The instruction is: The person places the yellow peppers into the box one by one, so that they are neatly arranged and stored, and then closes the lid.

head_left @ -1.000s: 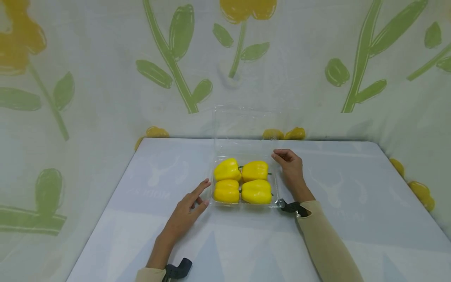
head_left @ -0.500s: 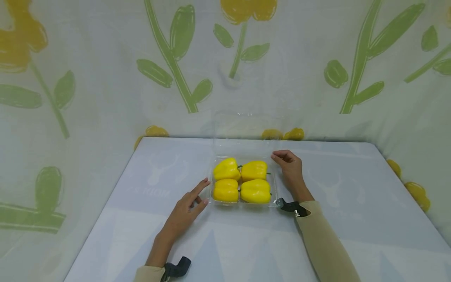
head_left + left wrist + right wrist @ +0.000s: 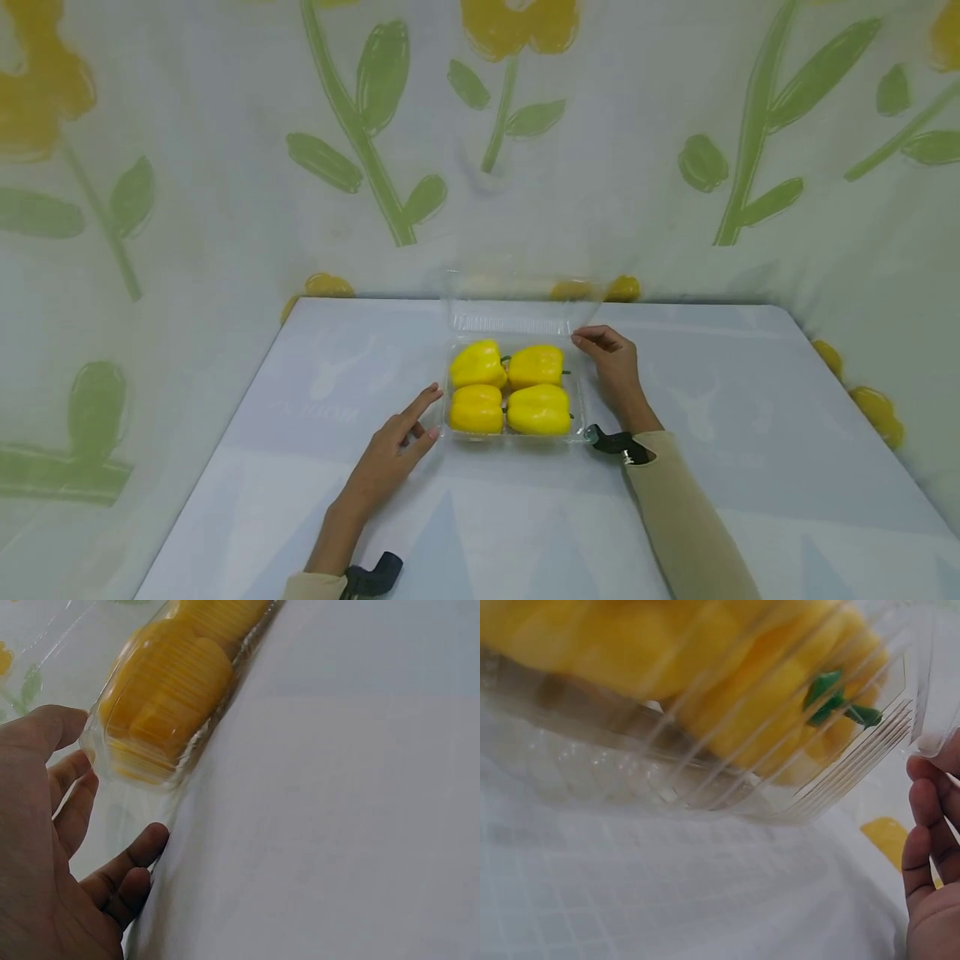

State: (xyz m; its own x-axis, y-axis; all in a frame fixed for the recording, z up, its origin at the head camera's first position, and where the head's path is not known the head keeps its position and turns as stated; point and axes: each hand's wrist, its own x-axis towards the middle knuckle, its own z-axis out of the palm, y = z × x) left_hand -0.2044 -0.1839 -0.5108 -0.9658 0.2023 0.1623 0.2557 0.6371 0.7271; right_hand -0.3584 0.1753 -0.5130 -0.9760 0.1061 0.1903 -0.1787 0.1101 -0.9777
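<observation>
From the head view, your clear plastic container (image 3: 516, 433) sits near the middle of the table (image 3: 750, 467), a little toward its far edge, with 4 yellow peppers (image 3: 510, 387) packed in 2 rows of 2. Its hinged lid (image 3: 517, 304) stands partly raised along the far side, tilted toward the peppers. Your right hand (image 3: 613, 362) is at the container's far right corner, fingers curled and pinching the lid's right edge. Your left hand (image 3: 396, 447) lies on the table at the near left corner, index finger stretched out and touching the container's rim, the other fingers loosely bent and holding nothing. Judging by this, filling looks done and closing is under way: the lid is not yet down or snapped shut.

From the left wrist view, your left hand (image 3: 52, 855) is relaxed beside the container (image 3: 120, 761), fingertips (image 3: 154, 838) on the table right at its corner; a pepper (image 3: 169, 690) shows through the ribbed wall.

From the right wrist view, your right hand (image 3: 934, 855) shows only curled fingers beside the container's wall (image 3: 705, 791), with the lid's edge (image 3: 934, 690) just above them. A pepper's green stem (image 3: 832, 701) shows through the plastic.
</observation>
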